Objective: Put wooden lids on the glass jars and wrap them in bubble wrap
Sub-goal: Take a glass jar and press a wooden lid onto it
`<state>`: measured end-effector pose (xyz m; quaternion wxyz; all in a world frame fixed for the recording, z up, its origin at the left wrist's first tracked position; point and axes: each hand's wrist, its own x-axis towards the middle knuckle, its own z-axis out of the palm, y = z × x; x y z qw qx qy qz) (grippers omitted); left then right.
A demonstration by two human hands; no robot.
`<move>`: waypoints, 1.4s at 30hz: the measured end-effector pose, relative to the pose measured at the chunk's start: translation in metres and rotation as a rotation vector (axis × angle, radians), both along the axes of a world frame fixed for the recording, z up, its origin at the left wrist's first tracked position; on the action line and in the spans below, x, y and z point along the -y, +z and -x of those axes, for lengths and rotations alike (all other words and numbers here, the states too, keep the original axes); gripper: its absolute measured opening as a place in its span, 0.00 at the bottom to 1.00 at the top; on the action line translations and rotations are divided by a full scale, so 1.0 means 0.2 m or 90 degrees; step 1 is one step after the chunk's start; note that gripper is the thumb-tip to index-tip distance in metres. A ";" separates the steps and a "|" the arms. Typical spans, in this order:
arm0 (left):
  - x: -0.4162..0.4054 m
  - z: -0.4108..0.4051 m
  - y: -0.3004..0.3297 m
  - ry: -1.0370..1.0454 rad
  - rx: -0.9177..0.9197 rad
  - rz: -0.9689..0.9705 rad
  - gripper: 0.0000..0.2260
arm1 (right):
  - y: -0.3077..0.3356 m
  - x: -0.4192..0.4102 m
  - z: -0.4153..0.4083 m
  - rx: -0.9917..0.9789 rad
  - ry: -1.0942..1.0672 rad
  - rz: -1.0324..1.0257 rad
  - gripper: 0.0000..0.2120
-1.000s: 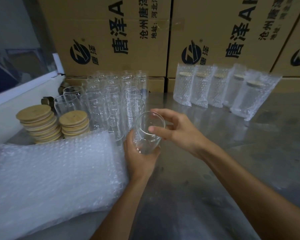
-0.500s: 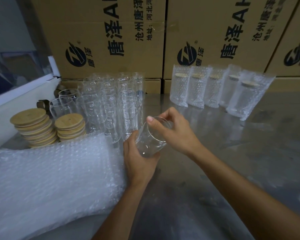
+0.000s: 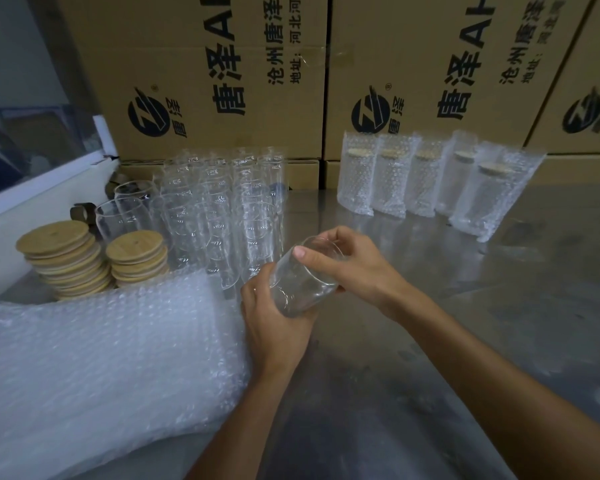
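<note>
Above the steel table [image 3: 430, 358], near centre of view, one bare glass jar [image 3: 300, 278] is held in both hands, tilted, mouth pointing up and away to the right, base toward the person. No lid on it. Left hand [image 3: 274, 327] cups the base end from below, fingers curled round the glass, thumb up along the near side. Right hand [image 3: 354, 268] grasps the mouth end, thumb laid across the upper wall, fingers wrapped round the rim on the far side. Jar is off the table, not touching anything but the hands.

Just left of the left hand, a thick stack of bubble wrap sheets [image 3: 101, 368] lies flat on the table, its right edge touching or nearly touching the left wrist; cannot tell which. Behind the wrap, two stacks of wooden lids [image 3: 94, 258], side by side, left stack taller and leaning. Right of the lids, behind the held jar, a cluster of unlidded glass jars [image 3: 222, 216] stands upright in rows, a couple more beside the lids at the left. Two brown tape rolls [image 3: 82, 211] sit behind the lids, partly hidden.

Far right at the back, five wrapped jars [image 3: 426, 183] stand in a row, each with a wooden lid on, inside bubble wrap sleeves; the rightmost one leans and sits nearer the camera. Cardboard boxes [image 3: 222, 81] with black printed logos and Chinese text are stacked along the back. White frame edge [image 3: 32, 199] at far left.
</note>
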<state>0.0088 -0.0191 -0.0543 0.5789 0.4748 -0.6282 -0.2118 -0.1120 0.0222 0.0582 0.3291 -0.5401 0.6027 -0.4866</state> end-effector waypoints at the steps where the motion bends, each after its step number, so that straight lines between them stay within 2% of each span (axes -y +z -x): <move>1: 0.00 0.00 0.00 0.004 0.004 -0.007 0.39 | 0.00 0.00 0.00 0.011 0.014 0.005 0.29; 5: 0.01 -0.01 0.00 0.013 0.011 -0.048 0.41 | -0.02 -0.01 0.03 0.067 0.066 0.034 0.10; 7: 0.01 -0.01 0.00 0.016 0.013 -0.061 0.42 | -0.03 -0.01 0.05 0.097 0.062 0.046 0.08; 10: 0.00 -0.01 0.01 0.003 0.013 -0.067 0.41 | -0.04 0.01 0.07 0.111 0.006 0.057 0.08; 15: -0.01 0.00 0.00 -0.025 0.040 -0.047 0.41 | -0.05 0.04 0.08 0.060 -0.099 0.052 0.16; 18: -0.01 0.00 -0.01 -0.024 0.044 -0.048 0.41 | -0.05 0.06 0.08 0.046 -0.106 0.038 0.18; 22: 0.00 -0.01 -0.01 -0.001 0.046 -0.070 0.41 | -0.04 0.05 0.06 0.057 -0.046 0.002 0.30; 24: 0.01 -0.01 -0.01 0.015 0.046 -0.078 0.41 | -0.05 0.05 0.06 0.077 -0.030 0.007 0.24; 27: 0.01 -0.01 0.00 0.023 0.062 -0.090 0.41 | -0.06 0.07 0.07 0.087 -0.070 0.049 0.06; 32: -0.01 0.00 0.00 0.001 0.088 -0.088 0.41 | -0.09 0.08 0.09 0.099 -0.118 0.080 0.13; 37: -0.01 -0.01 0.01 -0.010 0.057 -0.091 0.42 | -0.09 0.08 0.07 0.110 -0.105 0.083 0.11; 40: -0.02 0.00 0.02 -0.014 0.049 -0.096 0.45 | -0.10 0.07 0.04 0.046 -0.086 0.113 0.10; 42: -0.03 0.01 0.02 -0.020 0.050 -0.091 0.47 | -0.11 0.07 0.02 0.020 -0.062 0.124 0.15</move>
